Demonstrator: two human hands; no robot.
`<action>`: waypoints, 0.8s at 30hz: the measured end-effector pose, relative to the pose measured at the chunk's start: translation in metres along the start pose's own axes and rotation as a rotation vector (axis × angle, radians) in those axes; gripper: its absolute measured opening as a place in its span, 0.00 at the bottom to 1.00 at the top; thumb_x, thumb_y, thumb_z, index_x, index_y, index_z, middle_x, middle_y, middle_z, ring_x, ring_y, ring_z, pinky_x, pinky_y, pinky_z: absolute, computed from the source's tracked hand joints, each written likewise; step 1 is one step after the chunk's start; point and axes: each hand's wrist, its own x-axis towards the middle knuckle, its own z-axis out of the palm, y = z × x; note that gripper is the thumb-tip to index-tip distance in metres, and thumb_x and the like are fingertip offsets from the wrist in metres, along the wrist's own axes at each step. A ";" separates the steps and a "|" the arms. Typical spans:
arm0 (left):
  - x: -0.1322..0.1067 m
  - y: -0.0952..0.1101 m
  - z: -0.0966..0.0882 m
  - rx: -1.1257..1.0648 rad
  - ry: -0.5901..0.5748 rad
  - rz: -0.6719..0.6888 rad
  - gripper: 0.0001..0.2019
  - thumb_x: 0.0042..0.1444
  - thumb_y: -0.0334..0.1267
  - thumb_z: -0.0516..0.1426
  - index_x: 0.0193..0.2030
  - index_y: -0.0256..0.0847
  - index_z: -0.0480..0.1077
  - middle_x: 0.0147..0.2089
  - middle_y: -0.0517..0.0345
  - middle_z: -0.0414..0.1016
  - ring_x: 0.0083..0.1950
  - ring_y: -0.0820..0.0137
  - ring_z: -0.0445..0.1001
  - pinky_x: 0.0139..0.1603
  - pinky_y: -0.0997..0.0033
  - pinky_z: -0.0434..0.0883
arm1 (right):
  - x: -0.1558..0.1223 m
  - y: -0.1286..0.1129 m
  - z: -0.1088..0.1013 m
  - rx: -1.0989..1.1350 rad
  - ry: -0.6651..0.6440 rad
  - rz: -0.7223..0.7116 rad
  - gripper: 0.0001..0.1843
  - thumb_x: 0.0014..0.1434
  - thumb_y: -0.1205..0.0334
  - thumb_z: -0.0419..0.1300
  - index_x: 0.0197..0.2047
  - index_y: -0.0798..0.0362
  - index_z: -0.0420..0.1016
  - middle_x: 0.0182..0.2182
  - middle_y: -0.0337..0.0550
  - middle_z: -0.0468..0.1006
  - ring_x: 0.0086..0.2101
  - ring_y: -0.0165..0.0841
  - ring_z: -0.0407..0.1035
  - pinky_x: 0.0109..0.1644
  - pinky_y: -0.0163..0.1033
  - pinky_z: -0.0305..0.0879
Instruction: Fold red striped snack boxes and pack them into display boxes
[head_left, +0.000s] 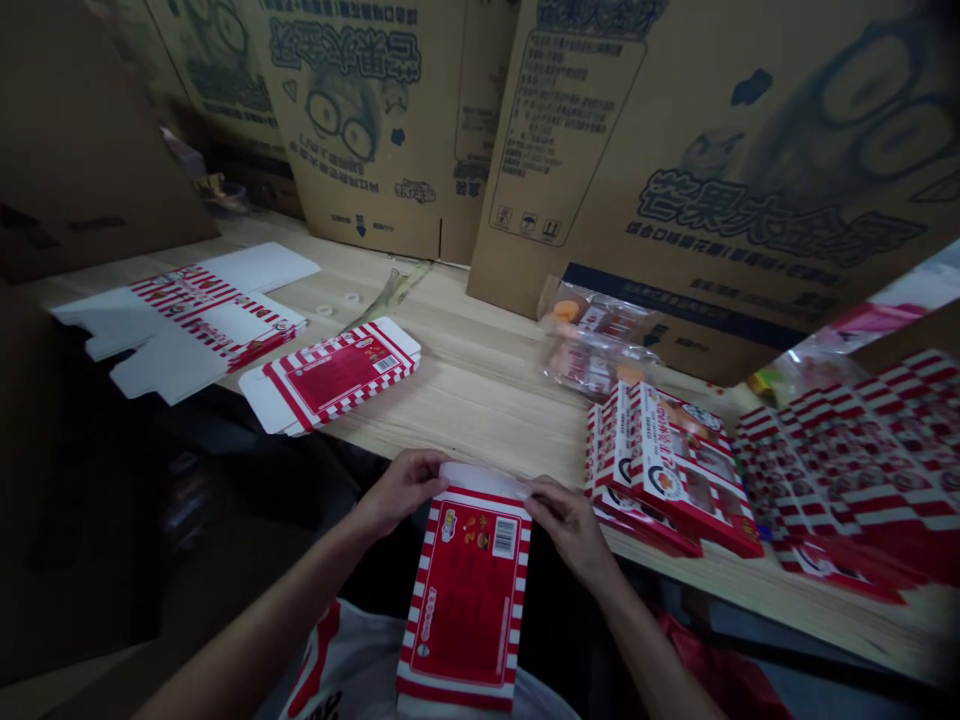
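Left fingers (430, 488): pinched tight on striped carton (461, 600)
Right fingers (541, 510): pinching its opposite top corner
Desk (480, 370): flat cartons (169, 345)

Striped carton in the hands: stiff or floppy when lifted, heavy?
Probably light: the red-and-white striped carton looks like thin card, though contents are hidden. Likely fairly stiff: its long edges look straight. The white end flap may bend easily; it looks thin.

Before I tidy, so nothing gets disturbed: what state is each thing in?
Held carton, far white flap unfolded.
Left hand, pinching its far left corner.
Right hand, pinching its far right corner.
Carton blanks, flat, unfolded, piled.
Striped carton, lying, end flaps out.
Windowed boxes, stacked, overlapping.
Striped boxes, massed together.
Clear packets, lying; sealing unclear.
Brown cartons, standing.
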 end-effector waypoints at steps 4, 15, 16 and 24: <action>-0.004 -0.002 -0.003 0.228 -0.030 0.093 0.13 0.48 0.45 0.65 0.26 0.34 0.76 0.30 0.55 0.74 0.32 0.71 0.71 0.34 0.74 0.67 | -0.006 0.003 0.004 -0.092 0.004 -0.102 0.11 0.61 0.56 0.60 0.39 0.51 0.82 0.39 0.47 0.80 0.40 0.36 0.74 0.42 0.37 0.70; 0.000 0.028 0.000 0.351 -0.129 0.092 0.09 0.47 0.40 0.62 0.30 0.36 0.77 0.25 0.56 0.76 0.25 0.71 0.70 0.26 0.74 0.64 | 0.008 -0.025 0.004 -0.108 0.052 0.120 0.10 0.51 0.56 0.65 0.34 0.53 0.75 0.25 0.39 0.77 0.26 0.32 0.72 0.29 0.34 0.67; 0.002 0.030 0.002 0.315 -0.143 0.073 0.08 0.46 0.40 0.63 0.29 0.36 0.76 0.23 0.57 0.75 0.24 0.71 0.69 0.26 0.74 0.64 | 0.009 -0.027 0.004 -0.107 0.047 0.122 0.09 0.51 0.56 0.65 0.31 0.53 0.74 0.24 0.39 0.76 0.25 0.31 0.71 0.27 0.33 0.65; -0.008 0.017 0.008 0.152 -0.125 0.061 0.10 0.45 0.40 0.66 0.29 0.36 0.76 0.29 0.54 0.77 0.30 0.70 0.72 0.32 0.73 0.67 | -0.009 -0.022 0.007 -0.017 0.102 0.041 0.10 0.53 0.55 0.66 0.29 0.53 0.77 0.31 0.44 0.79 0.33 0.34 0.73 0.36 0.36 0.69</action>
